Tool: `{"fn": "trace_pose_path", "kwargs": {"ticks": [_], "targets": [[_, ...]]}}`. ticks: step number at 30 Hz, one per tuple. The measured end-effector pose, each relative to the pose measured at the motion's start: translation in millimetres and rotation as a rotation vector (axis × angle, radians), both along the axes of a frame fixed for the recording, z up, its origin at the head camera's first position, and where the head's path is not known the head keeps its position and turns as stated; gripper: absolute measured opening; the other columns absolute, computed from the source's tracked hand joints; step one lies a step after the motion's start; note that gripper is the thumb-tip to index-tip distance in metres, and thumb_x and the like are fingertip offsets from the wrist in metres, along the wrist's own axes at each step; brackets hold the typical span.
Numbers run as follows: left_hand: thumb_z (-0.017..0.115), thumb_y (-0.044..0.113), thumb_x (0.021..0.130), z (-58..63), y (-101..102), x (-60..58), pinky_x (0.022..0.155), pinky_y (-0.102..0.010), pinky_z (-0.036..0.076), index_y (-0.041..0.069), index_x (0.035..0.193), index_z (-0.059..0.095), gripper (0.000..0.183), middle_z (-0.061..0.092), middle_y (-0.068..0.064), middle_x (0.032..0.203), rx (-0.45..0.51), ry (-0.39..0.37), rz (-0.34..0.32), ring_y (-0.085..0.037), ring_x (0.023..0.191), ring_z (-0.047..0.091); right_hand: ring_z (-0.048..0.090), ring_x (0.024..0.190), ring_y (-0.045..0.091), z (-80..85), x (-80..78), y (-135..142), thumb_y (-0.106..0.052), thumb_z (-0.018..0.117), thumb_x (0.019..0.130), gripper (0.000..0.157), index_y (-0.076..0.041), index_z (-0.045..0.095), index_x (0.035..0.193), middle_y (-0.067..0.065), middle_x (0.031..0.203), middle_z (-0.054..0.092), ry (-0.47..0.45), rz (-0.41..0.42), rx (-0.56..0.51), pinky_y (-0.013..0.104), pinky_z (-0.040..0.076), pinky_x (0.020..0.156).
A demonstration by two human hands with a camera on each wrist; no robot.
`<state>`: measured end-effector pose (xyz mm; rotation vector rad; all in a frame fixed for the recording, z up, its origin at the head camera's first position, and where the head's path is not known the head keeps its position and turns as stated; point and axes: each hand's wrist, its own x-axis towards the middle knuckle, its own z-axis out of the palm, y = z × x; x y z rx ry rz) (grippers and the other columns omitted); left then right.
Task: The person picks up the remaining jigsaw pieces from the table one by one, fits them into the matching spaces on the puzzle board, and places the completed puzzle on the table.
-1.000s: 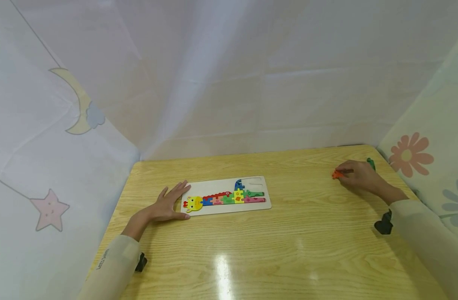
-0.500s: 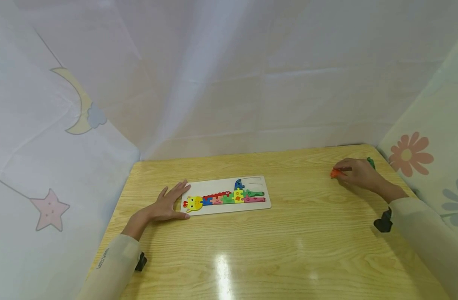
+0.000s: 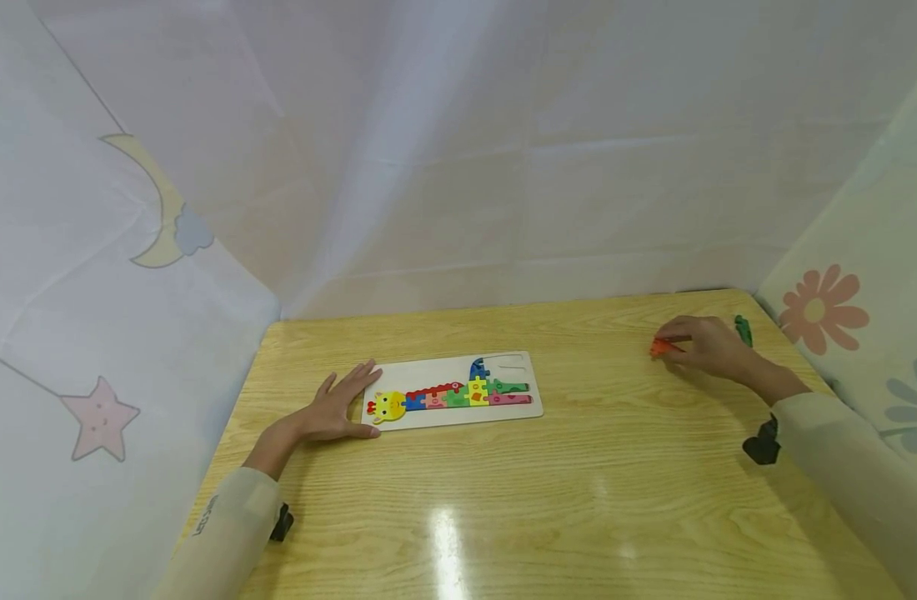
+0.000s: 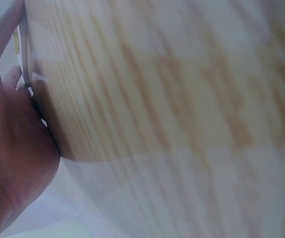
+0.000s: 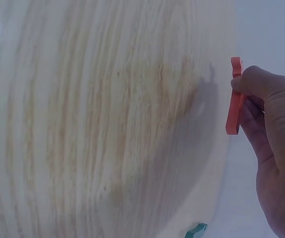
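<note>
A white puzzle board (image 3: 421, 371) lies on the table with a colourful giraffe puzzle (image 3: 436, 398) set in it; near its upper right corner a leg-shaped outline is bare. My left hand (image 3: 329, 412) rests at the board's left end, fingers spread along the edge and thumb at the lower corner; in the left wrist view that hand (image 4: 18, 129) shows only in part. Above the table at the right, my right hand (image 3: 709, 346) pinches an orange puzzle piece (image 5: 235, 106) between thumb and fingers. A green puzzle piece (image 3: 743, 330) lies behind that hand, near the table's right edge.
The wooden table (image 3: 578, 483) meets a pale cloth backdrop (image 3: 503, 208) at its back and sides. A black wrist strap part (image 3: 763, 442) hangs below the right sleeve, and another (image 3: 282, 523) below the left.
My right hand has moved slightly left with the orange puzzle piece, and more of the green piece shows behind it. The left hand and the board have stayed still.
</note>
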<state>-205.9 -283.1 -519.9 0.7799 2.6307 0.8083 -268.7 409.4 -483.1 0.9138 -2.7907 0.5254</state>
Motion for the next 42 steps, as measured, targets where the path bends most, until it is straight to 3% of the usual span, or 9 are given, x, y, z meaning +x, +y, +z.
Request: {"fn": "trace_pose_path", "kwargs": {"ticks": [10,16,35,42], "targets": [[0.081,0.053,0.089,8.8,5,1.2,0.124,-0.069,-0.009,0.012,0.171,0.02,0.11,0.006,-0.014,0.179,-0.05,-0.035,0.02,-0.042,0.163,0.005,0.075,0.083,0.029,2.0,-4.5,-10,0.002,0.094,0.073,0.037,-0.002,0.08,0.107,0.015,0.106,0.076,0.089,0.102,-0.012,0.045,0.062,0.065],[0.081,0.053,0.089,8.3,4,-0.1,0.124,-0.069,-0.009,0.012,0.171,0.02,0.11,0.006,-0.014,0.179,-0.06,-0.04,0.024,-0.041,0.164,0.005,0.074,0.081,0.027,3.5,-5.6,-16,0.002,0.095,0.072,0.037,-0.002,0.081,0.106,0.014,0.106,0.077,0.129,0.139,-0.008,0.042,0.061,0.062],[0.081,0.052,0.09,6.9,2,2.8,0.124,-0.069,-0.008,0.01,0.17,0.021,0.109,0.007,-0.015,0.178,-0.065,-0.027,0.028,-0.043,0.163,0.006,0.074,0.085,0.023,9.3,-6.1,-44,0.007,0.091,0.076,0.032,-0.003,0.082,0.105,0.008,0.105,0.077,0.096,0.262,-0.079,0.042,0.063,0.065],[0.081,0.058,0.087,-2.5,-3,-0.4,0.123,-0.069,-0.008,0.014,0.171,0.022,0.111,0.009,-0.013,0.179,-0.014,-0.007,0.02,-0.043,0.163,0.006,0.074,0.086,0.025,9.6,-7.4,-53,0.01,0.091,0.073,0.034,-0.002,0.082,0.104,0.012,0.104,0.076,0.118,0.285,-0.078,0.043,0.063,0.066]]}}
